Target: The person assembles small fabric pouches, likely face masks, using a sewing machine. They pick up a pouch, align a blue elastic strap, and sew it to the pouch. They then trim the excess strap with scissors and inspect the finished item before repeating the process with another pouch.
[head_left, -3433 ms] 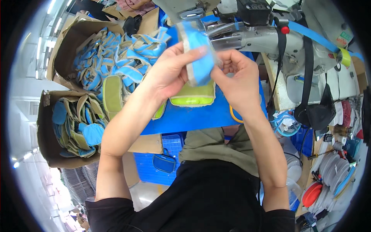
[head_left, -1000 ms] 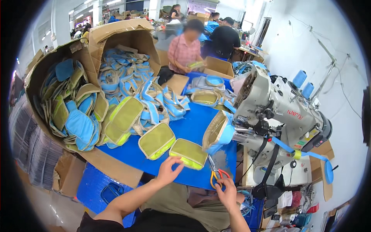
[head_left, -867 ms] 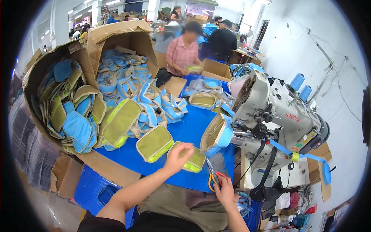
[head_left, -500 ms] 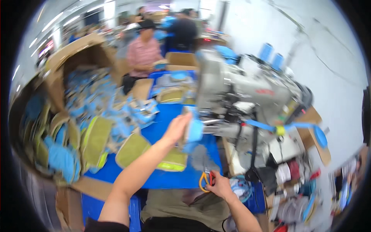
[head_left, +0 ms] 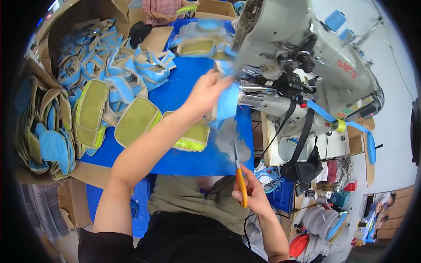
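Note:
My left hand [head_left: 205,95] reaches across the table and grips a blue and beige fabric piece [head_left: 227,101], its fingers a little blurred. That piece is held right beside the free arm of the grey sewing machine [head_left: 280,35]; whether it touches the machine I cannot tell. Closer to me, my right hand [head_left: 254,195] is closed around the orange handles of a pair of scissors [head_left: 240,177]. Their blades look nearly closed and point away from me, over a worn grey patch of the blue tabletop [head_left: 175,81]. Olive-green fabric pouches [head_left: 137,122] lie under and left of my left forearm.
A large cardboard box [head_left: 48,37] at the left spills blue and beige strips [head_left: 118,70] onto the table. More pouches fill a container [head_left: 48,136] at the near left. Blue tape [head_left: 322,113] runs to the machine. Across the table a person in pink [head_left: 161,11] handles a piece.
The whole view has tipped downward. My right hand has turned the scissors, so the blades stand more upright. My left hand still holds the fabric piece by the machine.

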`<action>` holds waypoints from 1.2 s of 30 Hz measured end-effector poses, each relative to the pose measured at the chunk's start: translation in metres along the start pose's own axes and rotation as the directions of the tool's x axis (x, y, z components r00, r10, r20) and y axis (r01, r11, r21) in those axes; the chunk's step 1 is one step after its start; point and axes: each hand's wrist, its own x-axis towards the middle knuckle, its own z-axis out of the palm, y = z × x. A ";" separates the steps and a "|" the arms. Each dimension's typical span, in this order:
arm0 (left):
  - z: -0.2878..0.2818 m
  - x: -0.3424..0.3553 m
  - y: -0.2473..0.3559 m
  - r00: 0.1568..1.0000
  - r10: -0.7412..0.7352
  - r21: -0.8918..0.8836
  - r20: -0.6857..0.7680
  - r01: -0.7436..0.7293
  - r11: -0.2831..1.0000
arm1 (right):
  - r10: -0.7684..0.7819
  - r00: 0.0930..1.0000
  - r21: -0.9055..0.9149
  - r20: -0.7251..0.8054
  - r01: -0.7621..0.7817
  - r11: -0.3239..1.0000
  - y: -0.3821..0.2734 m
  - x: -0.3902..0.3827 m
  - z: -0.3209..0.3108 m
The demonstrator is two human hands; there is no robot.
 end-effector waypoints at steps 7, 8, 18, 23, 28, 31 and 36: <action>-0.005 -0.028 0.013 0.923 0.357 0.223 -0.143 -0.321 0.920 | -0.178 0.978 0.069 0.110 0.171 0.983 -0.091 0.018 0.024; -0.008 -0.032 0.015 0.908 0.402 0.290 -0.113 -0.357 0.888 | -0.198 0.973 0.045 0.122 0.194 0.980 -0.096 0.021 0.026; -0.011 -0.029 0.020 0.832 0.554 0.471 -0.015 -0.483 0.738 | -0.130 0.991 0.084 0.043 0.126 0.989 -0.131 0.043 0.034; -0.007 -0.032 0.025 0.809 0.588 0.552 0.014 -0.496 0.670 | -0.010 0.999 0.294 0.037 -0.001 0.956 -0.139 0.052 0.037; -0.017 -0.051 0.028 0.846 0.532 0.553 -0.036 -0.427 0.716 | -0.097 0.993 -0.206 -0.069 0.081 0.975 -0.124 0.057 0.048; -0.039 -0.072 0.018 0.857 0.510 0.552 -0.077 -0.389 0.737 | -0.084 0.993 -0.209 -0.087 0.065 0.976 -0.097 0.038 0.041; -0.041 -0.120 0.011 0.893 0.435 0.530 -0.120 -0.313 0.788 | -0.209 0.978 -0.339 -0.005 0.195 0.920 -0.061 0.059 0.036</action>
